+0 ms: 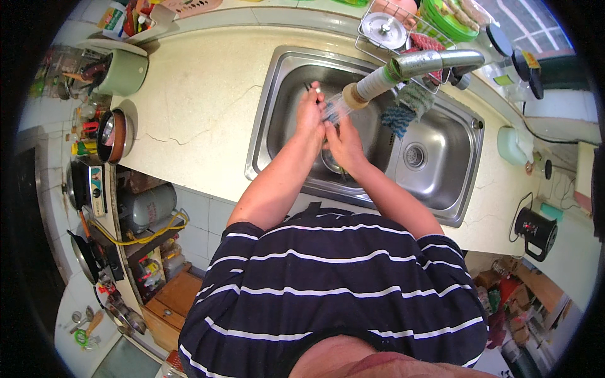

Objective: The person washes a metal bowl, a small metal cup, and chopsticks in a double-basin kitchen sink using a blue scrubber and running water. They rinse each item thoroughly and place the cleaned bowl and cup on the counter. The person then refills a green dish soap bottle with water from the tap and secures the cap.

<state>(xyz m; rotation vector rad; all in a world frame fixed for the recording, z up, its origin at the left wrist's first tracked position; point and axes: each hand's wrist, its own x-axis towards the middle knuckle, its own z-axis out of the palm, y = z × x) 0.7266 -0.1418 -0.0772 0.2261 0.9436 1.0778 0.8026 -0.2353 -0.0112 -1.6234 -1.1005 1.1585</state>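
Note:
Water runs from the faucet's nozzle [355, 96] onto my hands over the large basin of a stainless steel double sink [288, 85]. My left hand [310, 111] is raised under the stream, closed around something thin with a dark tip and a pale bit showing near the fingertips; I cannot tell what it is. Close against it, my right hand [346, 144] has its fingers bent at the spray; whether they grip anything is hidden by water and the other hand. Below my right hand, a round shiny item is partly covered in the basin. A blue and grey cloth [399, 115] hangs over the divider.
Behind the faucet stands a wire rack [366, 47] with a metal lid. The small basin with its drain [415, 156] lies at the right. A green pot [125, 71] and stacked bowls [116, 137] stand at the left, a black electric kettle [536, 231] at the far right.

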